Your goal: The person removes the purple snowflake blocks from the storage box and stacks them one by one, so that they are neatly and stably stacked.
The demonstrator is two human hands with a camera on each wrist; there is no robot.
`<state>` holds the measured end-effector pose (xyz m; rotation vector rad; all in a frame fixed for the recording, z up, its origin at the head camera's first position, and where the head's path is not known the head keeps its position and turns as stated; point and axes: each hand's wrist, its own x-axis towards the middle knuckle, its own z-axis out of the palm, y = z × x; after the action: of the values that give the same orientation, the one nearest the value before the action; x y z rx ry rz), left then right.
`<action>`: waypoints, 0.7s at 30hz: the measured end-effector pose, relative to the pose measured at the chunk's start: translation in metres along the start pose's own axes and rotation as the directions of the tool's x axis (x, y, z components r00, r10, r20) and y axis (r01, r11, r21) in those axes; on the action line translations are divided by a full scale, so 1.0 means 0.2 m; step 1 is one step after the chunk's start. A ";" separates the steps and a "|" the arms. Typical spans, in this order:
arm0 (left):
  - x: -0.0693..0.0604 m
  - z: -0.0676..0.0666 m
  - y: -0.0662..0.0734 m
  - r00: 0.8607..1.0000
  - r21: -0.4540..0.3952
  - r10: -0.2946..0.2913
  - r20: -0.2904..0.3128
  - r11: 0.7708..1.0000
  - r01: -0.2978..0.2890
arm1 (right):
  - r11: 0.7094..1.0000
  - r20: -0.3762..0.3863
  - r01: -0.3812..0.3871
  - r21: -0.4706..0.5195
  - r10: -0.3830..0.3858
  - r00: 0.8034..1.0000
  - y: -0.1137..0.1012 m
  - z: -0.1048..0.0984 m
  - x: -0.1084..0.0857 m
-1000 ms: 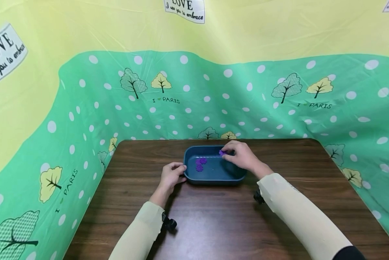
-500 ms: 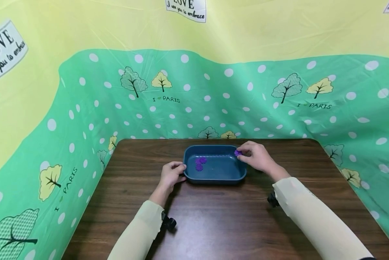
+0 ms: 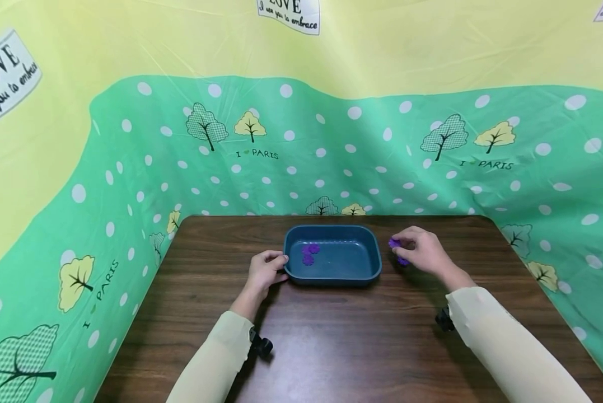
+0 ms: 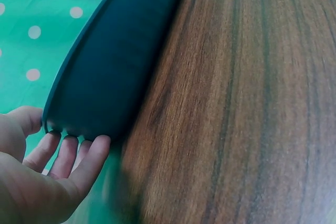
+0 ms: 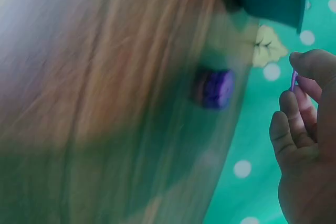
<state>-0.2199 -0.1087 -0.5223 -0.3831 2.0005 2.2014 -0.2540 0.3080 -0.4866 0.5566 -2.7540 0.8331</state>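
A dark blue rectangular tray stands on the table, with a few flat purple flower-shaped pieces at the left of its floor. My left hand holds the tray's left end. In the left wrist view the thumb lies at the rim and the fingertips touch the outer wall. To the right of the tray, my right hand pinches one purple flower-shaped piece between thumb and finger; the right wrist view catches this piece edge-on. Just below that hand, a small stack of purple pieces sits on the table.
The dark brown wooden table reaches back to a green and yellow printed cloth that hangs behind and at both sides. Black wrist cameras are strapped under both forearms.
My right hand has moved right, out from over the tray, carrying the purple piece to beside the tray. The stack there has come into view. My left hand stays at the tray's left end.
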 end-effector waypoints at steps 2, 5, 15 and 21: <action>0.00 0.00 0.00 1.000 0.001 -0.004 0.000 1.000 0.004 | 1.000 0.003 -0.018 -0.011 0.018 1.000 0.03 -0.01 -0.02; 0.00 0.00 0.01 1.000 0.003 -0.005 0.001 1.000 0.005 | 0.999 0.013 -0.045 -0.019 0.045 0.999 0.06 -0.02 -0.05; 0.00 0.00 0.00 1.000 0.002 -0.003 -0.001 1.000 0.003 | 0.989 0.073 -0.147 -0.012 0.147 0.986 0.14 0.00 -0.13; 0.00 0.00 0.00 1.000 0.003 -0.001 0.001 1.000 0.001 | 0.988 0.079 -0.155 -0.007 0.155 0.985 0.16 0.02 -0.17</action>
<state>-0.2200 -0.1080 -0.5219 -0.3827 2.0029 2.1969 -0.2365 0.3408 -0.5163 0.3860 -2.8999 0.8613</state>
